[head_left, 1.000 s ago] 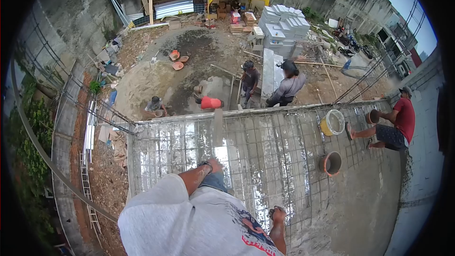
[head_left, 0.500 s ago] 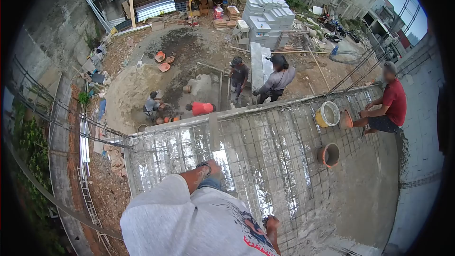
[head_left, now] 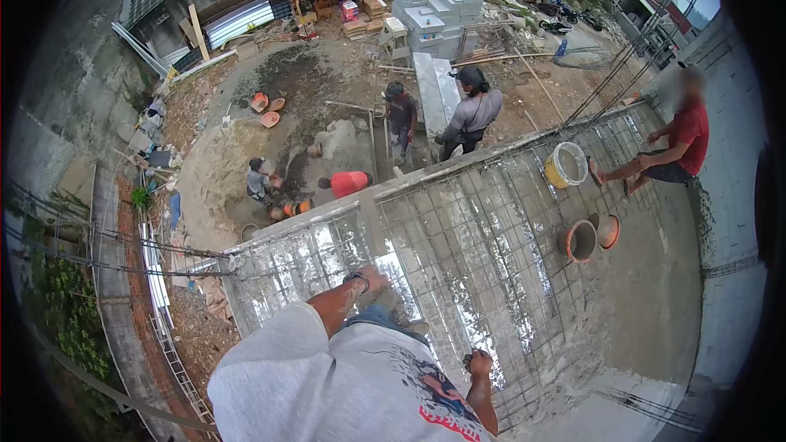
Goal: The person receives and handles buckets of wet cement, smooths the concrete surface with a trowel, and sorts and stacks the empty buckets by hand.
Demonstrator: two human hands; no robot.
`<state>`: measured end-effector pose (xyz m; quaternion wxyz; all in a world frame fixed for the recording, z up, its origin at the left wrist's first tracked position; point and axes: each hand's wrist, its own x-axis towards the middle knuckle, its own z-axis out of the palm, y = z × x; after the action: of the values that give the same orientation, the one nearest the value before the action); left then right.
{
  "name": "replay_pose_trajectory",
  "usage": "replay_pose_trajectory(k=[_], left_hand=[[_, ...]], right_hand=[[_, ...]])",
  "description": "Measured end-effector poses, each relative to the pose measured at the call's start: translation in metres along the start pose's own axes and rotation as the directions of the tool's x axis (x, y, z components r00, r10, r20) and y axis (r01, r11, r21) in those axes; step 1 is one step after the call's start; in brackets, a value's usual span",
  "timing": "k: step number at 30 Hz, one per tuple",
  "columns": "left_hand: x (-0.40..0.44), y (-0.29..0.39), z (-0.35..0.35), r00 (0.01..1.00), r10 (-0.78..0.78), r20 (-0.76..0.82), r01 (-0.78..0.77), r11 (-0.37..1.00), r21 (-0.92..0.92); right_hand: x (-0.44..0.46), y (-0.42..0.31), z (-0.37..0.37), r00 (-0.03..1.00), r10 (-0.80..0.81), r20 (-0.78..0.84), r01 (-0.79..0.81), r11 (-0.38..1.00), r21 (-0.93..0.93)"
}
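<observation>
My left hand, with a dark band or watch at the wrist, is by my jeans-clad knee. Its fingers look loosely extended, with nothing in them. My right hand is low over the rebar mesh, fingers curled around a small dark thing too small to name. Under the mesh lie shiny wet decking strips, partly coated with grey concrete. Wet concrete covers the right side of the slab.
Two orange-rimmed buckets and a yellow-and-white bucket stand on the slab. A co-worker in red sits at the right wall. Along the slab's far edge is a drop to ground level, where several people work. Rebar rods project at left.
My view has turned right. My right hand has come further into sight. The co-worker in red has let go of an orange bucket, now beside the other, and leans back.
</observation>
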<state>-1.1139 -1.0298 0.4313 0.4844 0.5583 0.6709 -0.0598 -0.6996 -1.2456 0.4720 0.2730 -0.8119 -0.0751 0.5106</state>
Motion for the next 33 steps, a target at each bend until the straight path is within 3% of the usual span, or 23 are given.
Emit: replay_pose_trajectory(k=[8, 12, 19, 22, 25, 28, 33], left_hand=[[0.013, -0.024, 0.001, 0.994, -0.073, 0.080, 0.069, 0.996, 0.051], [0.013, -0.028, 0.008, 0.997, -0.052, -0.051, 0.056, 0.995, 0.079], [0.004, -0.024, -0.004, 0.999, -0.022, -0.038, 0.025, 0.996, 0.089], [0.012, -0.027, -0.005, 0.990, -0.059, 0.127, 0.045, 0.993, 0.112], [0.016, -0.032, 0.007, 0.998, -0.041, 0.047, 0.035, 0.991, 0.130], [0.024, -0.036, 0.015, 0.994, -0.053, 0.096, 0.042, 0.993, 0.112], [0.016, -0.030, 0.021, 0.999, -0.037, 0.017, 0.035, 0.997, 0.062]], right_hand=[[0.009, 0.010, 0.011, 0.998, 0.001, 0.061, -0.001, 1.000, 0.003], [0.014, 0.015, 0.014, 0.996, 0.024, 0.082, -0.022, 1.000, -0.022], [0.008, -0.006, 0.015, 0.998, 0.013, 0.065, -0.006, 0.995, -0.099], [0.011, -0.013, 0.012, 0.998, -0.018, 0.059, 0.022, 0.997, -0.069], [0.014, -0.020, 0.010, 0.998, -0.018, 0.058, 0.024, 0.995, -0.100], [0.008, -0.025, 0.009, 0.998, -0.024, 0.063, 0.030, 0.995, -0.097], [0.001, -0.022, 0.018, 0.999, -0.012, 0.048, 0.014, 0.999, -0.036]])
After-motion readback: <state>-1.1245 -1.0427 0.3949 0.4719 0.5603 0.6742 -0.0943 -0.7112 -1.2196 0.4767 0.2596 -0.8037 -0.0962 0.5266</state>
